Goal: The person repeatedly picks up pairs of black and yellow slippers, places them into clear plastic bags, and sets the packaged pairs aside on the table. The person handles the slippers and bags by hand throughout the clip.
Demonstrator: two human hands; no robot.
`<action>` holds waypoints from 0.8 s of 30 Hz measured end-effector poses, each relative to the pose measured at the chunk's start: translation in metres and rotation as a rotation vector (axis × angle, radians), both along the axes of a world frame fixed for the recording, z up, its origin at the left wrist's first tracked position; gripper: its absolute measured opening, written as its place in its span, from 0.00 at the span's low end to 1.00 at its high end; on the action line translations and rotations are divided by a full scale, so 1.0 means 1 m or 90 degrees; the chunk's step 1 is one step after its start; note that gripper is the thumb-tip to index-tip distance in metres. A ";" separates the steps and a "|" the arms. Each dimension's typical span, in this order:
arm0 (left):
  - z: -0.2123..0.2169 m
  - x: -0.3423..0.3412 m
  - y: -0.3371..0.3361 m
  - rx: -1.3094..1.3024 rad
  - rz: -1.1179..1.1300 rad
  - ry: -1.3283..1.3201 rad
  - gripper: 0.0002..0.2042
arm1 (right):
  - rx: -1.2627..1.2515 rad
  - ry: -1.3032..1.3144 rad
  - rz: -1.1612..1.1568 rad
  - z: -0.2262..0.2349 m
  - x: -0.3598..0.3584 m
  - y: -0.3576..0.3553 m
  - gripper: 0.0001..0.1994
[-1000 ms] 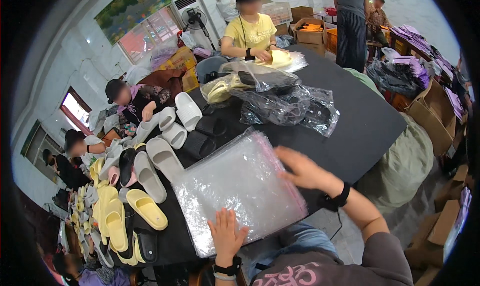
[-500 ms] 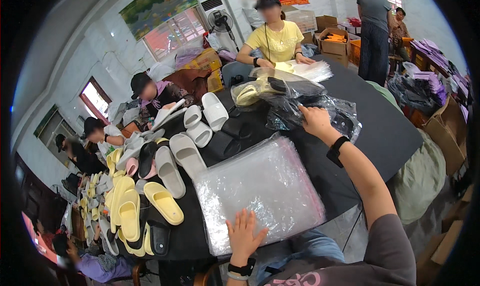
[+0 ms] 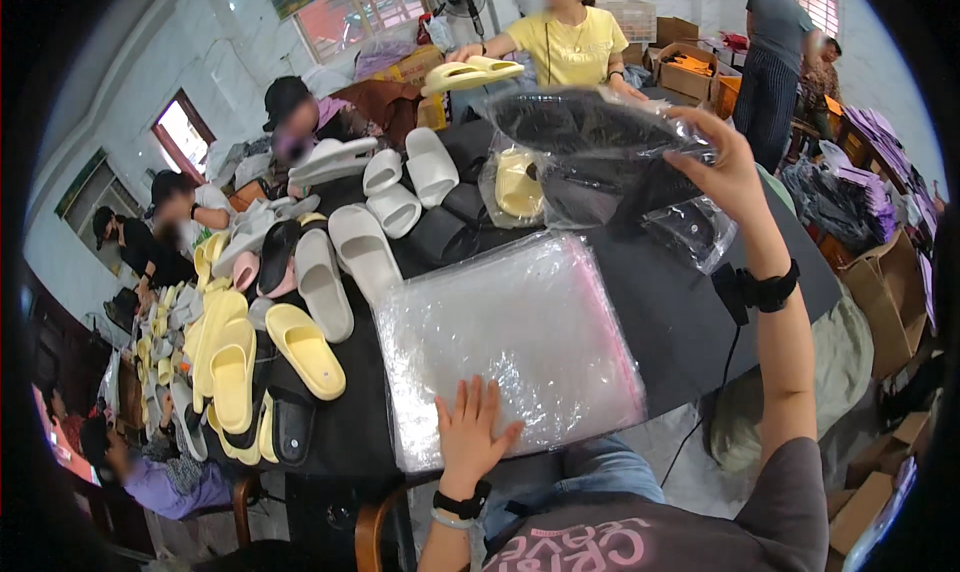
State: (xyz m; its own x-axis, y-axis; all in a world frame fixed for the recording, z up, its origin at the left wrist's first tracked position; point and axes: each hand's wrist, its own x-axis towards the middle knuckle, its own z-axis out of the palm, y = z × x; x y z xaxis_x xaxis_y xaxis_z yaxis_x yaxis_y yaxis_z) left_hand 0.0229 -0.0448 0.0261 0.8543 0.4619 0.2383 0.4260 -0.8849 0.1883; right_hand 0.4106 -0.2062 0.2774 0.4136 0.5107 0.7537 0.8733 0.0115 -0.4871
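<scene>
My left hand [image 3: 472, 437] lies spread, palm down, near the front edge of a stack of clear plastic bags [image 3: 510, 322]. Farther out on the right, my right hand [image 3: 728, 172] pinches the end of a clear bag holding black slippers [image 3: 580, 127], raised above the table. Under and beside it lie more bagged black slippers [image 3: 695, 230] and a bagged yellow slipper [image 3: 518, 187]; the raised bag partly hides them. Left of the bag stack lie loose grey slippers [image 3: 363, 250], black slippers [image 3: 443, 234] and a yellow slipper [image 3: 305, 352].
Across the black-covered table [image 3: 690, 322], a person in a yellow shirt [image 3: 575, 47] holds yellow slippers [image 3: 470, 75]. Other people sit along the left side by a long pile of slippers. Cardboard boxes [image 3: 885, 307] and a pale green sack [image 3: 800, 372] stand on the right.
My right hand has lifted the bagged black slippers off the table and moved up and right. The person opposite has raised yellow slippers. My left hand stays flat on the bags.
</scene>
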 end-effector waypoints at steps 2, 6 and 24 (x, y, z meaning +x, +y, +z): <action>0.000 0.001 0.001 0.002 -0.001 0.004 0.39 | 0.082 0.016 0.045 0.003 -0.021 0.009 0.23; -0.001 0.003 0.003 0.005 -0.005 -0.017 0.39 | 0.094 -0.195 0.023 -0.012 -0.063 0.033 0.28; -0.005 -0.003 -0.001 -0.127 0.046 -0.022 0.26 | -0.338 -0.185 0.034 -0.186 -0.149 -0.036 0.18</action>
